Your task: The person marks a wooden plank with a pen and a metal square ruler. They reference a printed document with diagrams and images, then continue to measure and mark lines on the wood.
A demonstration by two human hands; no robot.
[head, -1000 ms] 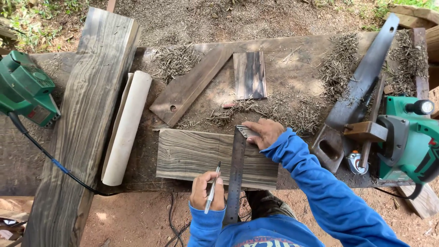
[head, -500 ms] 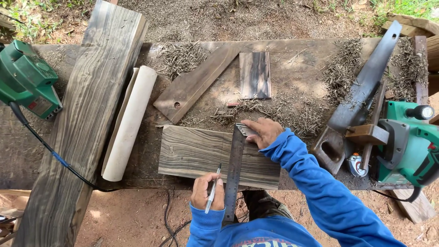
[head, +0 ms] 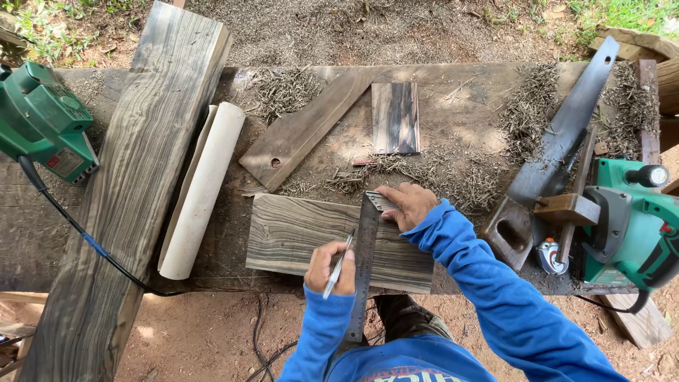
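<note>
A rough wooden bench [head: 453,106], strewn with shavings, carries the work; its left end lies under a long grey beam [head: 134,191] that runs off the bottom edge of view. At the right end a green power tool [head: 629,226] is cut off by the frame, and a second green tool [head: 42,120], bearing a pale rectangular label with a red patch, sits at the left end, its cable [head: 78,230] trailing under the beam. A white tube [head: 201,191] lies just beside the beam. A long dark blade [head: 559,141] slants across the right end.

At the front edge lies a striped board [head: 297,230], grain running lengthwise. A steel square [head: 364,262] rests across it, its long arm overhanging the front edge, its short arm partly hidden under the right hand [head: 407,205], whose fingers press flat and close together on the metal. The left hand [head: 329,269] curls its fingers around a pencil [head: 339,262], tip touching the board just beside the square. Both sleeves are blue.

Behind, near the middle, lie an angled plank [head: 304,131] with a hole and a small dark offcut [head: 395,117].
</note>
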